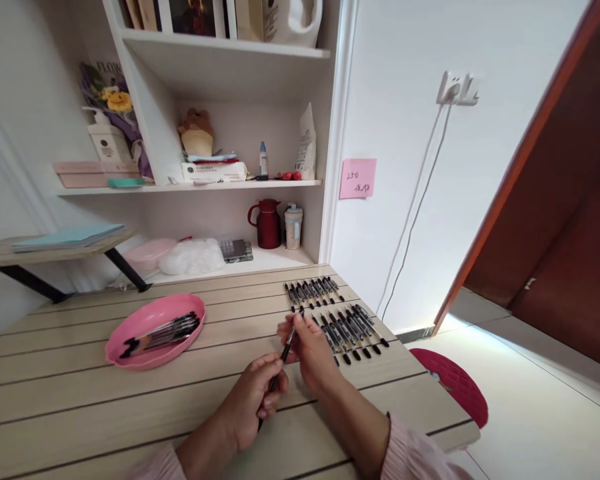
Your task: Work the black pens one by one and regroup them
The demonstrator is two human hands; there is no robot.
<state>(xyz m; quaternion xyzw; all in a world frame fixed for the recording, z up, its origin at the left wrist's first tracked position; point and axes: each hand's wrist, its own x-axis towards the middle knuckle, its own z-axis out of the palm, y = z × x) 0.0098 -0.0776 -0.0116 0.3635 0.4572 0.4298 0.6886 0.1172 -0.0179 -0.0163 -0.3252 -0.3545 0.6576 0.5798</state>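
Observation:
A slim black pen is held at a slant between both hands above the table. My left hand is closed around its lower part, and a dark end shows below the fist. The fingers of my right hand pinch the pen near its upper end, which they partly cover. Just beyond and right of my right hand, several black-tipped pens lie side by side. Farther back is another row of similar pens. More pens lie bunched in a pink oval dish to the left.
The slatted wooden table ends at the right, near a dark pink round stool seat. At the back, a shelf unit holds a red jug and a tumbler. A small raised stand occupies the back left.

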